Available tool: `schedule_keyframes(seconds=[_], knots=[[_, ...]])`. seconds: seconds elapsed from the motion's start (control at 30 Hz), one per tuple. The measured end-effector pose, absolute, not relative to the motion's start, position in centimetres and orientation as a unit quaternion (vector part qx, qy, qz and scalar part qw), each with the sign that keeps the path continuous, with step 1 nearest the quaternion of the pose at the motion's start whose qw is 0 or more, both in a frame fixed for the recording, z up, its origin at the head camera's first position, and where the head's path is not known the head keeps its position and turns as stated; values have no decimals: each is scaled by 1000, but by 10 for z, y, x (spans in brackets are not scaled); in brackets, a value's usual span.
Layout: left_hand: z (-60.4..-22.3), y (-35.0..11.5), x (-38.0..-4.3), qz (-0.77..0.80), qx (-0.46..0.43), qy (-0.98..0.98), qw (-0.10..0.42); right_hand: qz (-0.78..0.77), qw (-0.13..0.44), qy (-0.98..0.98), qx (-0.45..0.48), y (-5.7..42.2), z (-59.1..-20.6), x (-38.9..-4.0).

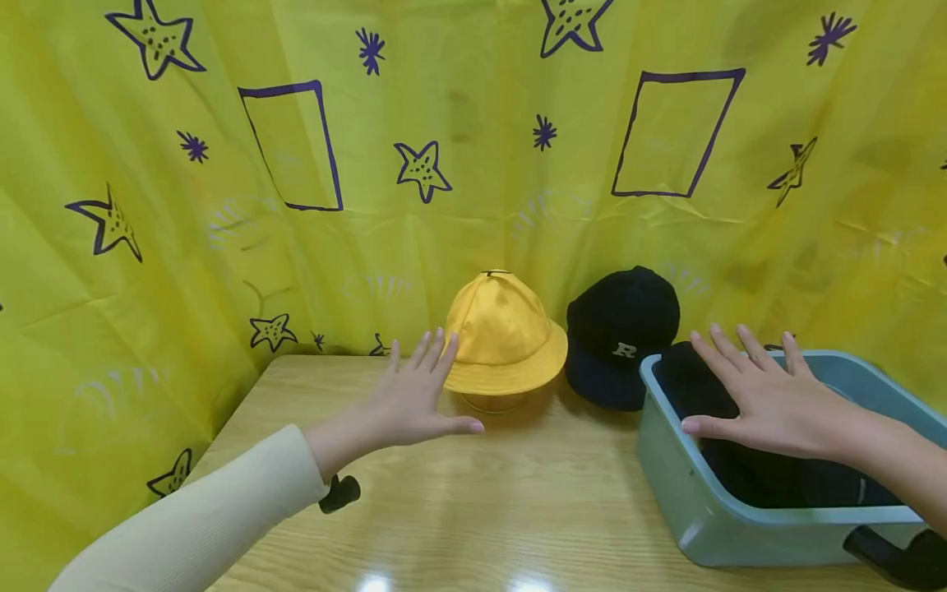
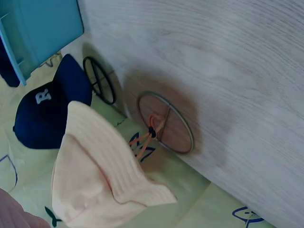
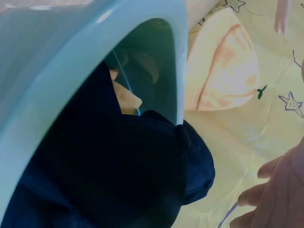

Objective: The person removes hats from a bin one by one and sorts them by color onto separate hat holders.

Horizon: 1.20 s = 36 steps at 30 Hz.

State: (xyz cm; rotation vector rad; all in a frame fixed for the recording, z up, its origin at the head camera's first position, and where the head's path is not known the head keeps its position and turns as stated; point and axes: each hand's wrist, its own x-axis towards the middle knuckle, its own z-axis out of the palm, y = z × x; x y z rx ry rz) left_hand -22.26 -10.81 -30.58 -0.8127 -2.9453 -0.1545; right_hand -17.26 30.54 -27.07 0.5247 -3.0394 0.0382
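Note:
A yellow brimmed hat (image 1: pixel 503 321) sits on a wire stand at the back of the table, its ring base (image 2: pixel 191 135) showing in the left wrist view. To its right is a dark baseball cap (image 1: pixel 614 316) with a light letter R, also raised on a stand with a black ring base (image 2: pixel 113 90). My left hand (image 1: pixel 410 403), holding nothing, is over the table in front of the yellow hat, fingers spread. Fingers likewise spread, my right hand (image 1: pixel 780 407) hovers over a blue-green plastic bin (image 1: pixel 666 481). Dark caps (image 3: pixel 123 161) fill much of that bin.
The wooden table (image 1: pixel 473 501) ends at the back against a yellow curtain (image 1: pixel 473 99) printed with stars and outlines. Inside the bin, a pale tan piece (image 3: pixel 126 99) shows beside the dark caps. The bin's raised rim stands at the table's right side.

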Motion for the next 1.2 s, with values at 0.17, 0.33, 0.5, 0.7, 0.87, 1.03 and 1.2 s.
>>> schedule_keyframes(seconds=[0.17,0.33,0.5,0.7,0.87,1.03,1.2], knots=[[-312,-100,-225,-34,-278,-959,45,2,37,-983,178,307,-271,-171],[-316,-90,-224,-32,-290,-955,46,-39,70,-978,190,312,-272,-170],[-316,-80,-223,-35,-310,-949,46,-79,137,-964,215,320,-280,-169],[-313,-69,-221,-27,-323,-944,56,-95,180,-951,231,332,-286,-168],[-314,-58,-220,-26,-335,-940,54,-100,198,-950,221,344,-288,-167],[-317,-49,-218,-11,-343,-938,52,-104,205,-950,210,354,-291,-163],[-318,-41,-218,-2,-352,-934,66,-107,206,-955,187,366,-292,-159]])
